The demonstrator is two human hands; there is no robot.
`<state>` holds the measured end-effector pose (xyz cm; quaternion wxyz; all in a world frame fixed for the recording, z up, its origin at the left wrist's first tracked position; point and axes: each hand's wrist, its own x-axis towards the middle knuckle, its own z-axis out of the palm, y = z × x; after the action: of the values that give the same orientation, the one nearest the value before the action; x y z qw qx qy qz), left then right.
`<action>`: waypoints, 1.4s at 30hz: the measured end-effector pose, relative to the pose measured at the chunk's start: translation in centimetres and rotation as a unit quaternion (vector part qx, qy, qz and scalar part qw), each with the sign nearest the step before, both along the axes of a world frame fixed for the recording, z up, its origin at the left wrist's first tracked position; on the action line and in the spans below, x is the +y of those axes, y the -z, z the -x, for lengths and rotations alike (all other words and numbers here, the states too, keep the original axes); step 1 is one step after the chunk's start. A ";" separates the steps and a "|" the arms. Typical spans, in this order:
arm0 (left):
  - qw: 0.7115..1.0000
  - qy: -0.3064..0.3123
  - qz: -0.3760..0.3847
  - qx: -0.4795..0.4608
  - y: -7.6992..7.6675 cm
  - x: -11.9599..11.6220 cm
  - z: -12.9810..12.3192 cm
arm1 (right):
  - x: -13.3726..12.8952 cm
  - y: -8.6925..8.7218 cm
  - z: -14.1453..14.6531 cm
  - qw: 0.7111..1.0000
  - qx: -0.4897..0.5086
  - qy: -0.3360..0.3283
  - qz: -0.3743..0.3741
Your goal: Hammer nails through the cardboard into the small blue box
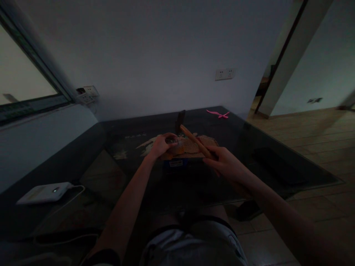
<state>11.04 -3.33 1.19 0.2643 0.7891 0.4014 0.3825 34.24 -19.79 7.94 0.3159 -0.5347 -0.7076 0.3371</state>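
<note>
My right hand [223, 160] is wrapped round the wooden handle of a hammer [194, 139]. Its dark head is raised at the far end, above and behind a worn brown board [191, 146], which looks like cardboard or wood with ragged edges. At the board's left part, my left hand [162, 145] curls thumb and fingers together in a pinch; what sits between the fingertips is too dark and small to make out. Under the board's front edge shows a blue object [176, 163] with a pale label.
The dark glossy table [124, 184] meets the wall. At the left lies a white device [46, 193] with a cable. A pink strip [219, 114] rests near the far right corner, and a flat black object [279, 166] lies on the right side.
</note>
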 end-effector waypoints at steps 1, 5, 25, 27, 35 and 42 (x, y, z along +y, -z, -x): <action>1.000 -0.002 0.002 -0.008 0.1 0.0 0.4 | 0.0 -0.1 0.1 1.000 -0.003 -0.004 0.002; 0.999 -0.034 0.024 -0.012 0.3 0.0 1.8 | 0.3 -0.2 0.7 1.000 -0.011 -0.027 0.002; 0.994 -0.077 0.014 0.072 0.1 -0.4 1.5 | 2.6 1.0 1.2 0.991 -0.121 -0.042 -0.044; 0.994 -0.083 0.014 0.075 0.1 -0.5 1.4 | 2.5 0.8 1.3 0.991 -0.118 -0.046 -0.041; 0.993 -0.089 0.007 0.080 0.0 -0.6 1.4 | 2.6 -1.2 1.0 0.990 -0.103 -0.069 -0.067; 0.993 -0.085 0.009 0.086 0.2 -0.6 1.7 | 2.7 -1.5 0.5 0.990 -0.112 -0.089 -0.006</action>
<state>9.29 -3.95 1.01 0.2024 0.7799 0.4915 0.3304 33.77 -17.14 9.40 0.2070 -0.5020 -0.7853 0.2974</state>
